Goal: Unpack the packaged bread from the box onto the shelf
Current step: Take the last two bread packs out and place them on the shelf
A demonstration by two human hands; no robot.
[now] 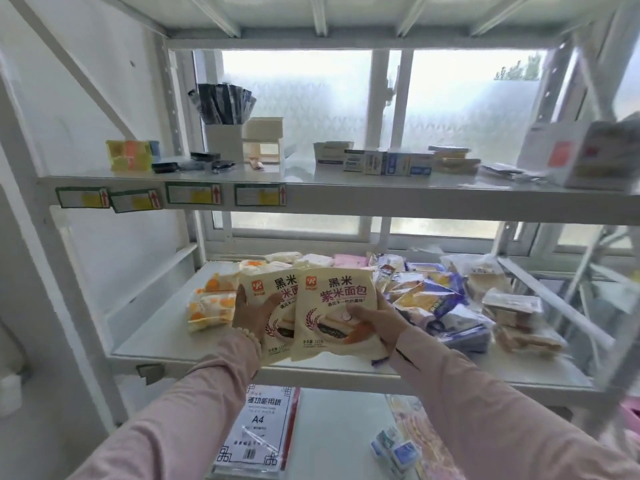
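Two cream-coloured bread packs with black and purple print are held upright over the front of the middle shelf (173, 348). My left hand (251, 311) grips the left bread pack (273, 296) by its left edge. My right hand (379, 320) grips the right bread pack (334, 310), thumb across its front; this pack overlaps the left one. Other packaged breads lie on the shelf behind: orange-printed packs (209, 306) at the left, blue-and-yellow packs (429, 296) at the right. The box is not in view.
Clear-wrapped sandwiches (512, 317) sit at the shelf's right end. The upper shelf (311, 188) carries small boxes, a white cup of dark sachets (223, 105) and coloured sticky notes (131, 155). Below, an A4 paper ream (258, 431) and tissue packs (394, 452) lie on the lowest level.
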